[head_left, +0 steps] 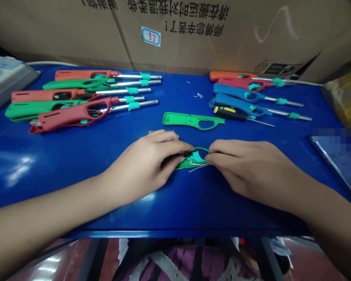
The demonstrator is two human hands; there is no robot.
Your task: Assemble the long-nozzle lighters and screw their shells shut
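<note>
A green lighter shell half (183,164) lies near the middle of the blue table, with a teal trigger (197,157), white wires and a dark part inside it. My left hand (152,156) grips its left end, thumb and fingers closed around it. At its right end my right hand (240,164) has its fingertips pinched together by the trigger and wires; exactly what lies between them is hidden. The matching green shell half (181,120), with its loop-shaped opening, rests just beyond my hands. Under my left fingers a small clear piece (152,132) partly shows.
Several long-nosed lighters (76,113) in red, orange and green lie at left. More lighters (240,93) and a black-yellow screwdriver (231,113) are at right. Behind stands a large cardboard box (193,50). A grey-white device (8,78) sits far left, a tablet-like object (333,168) right.
</note>
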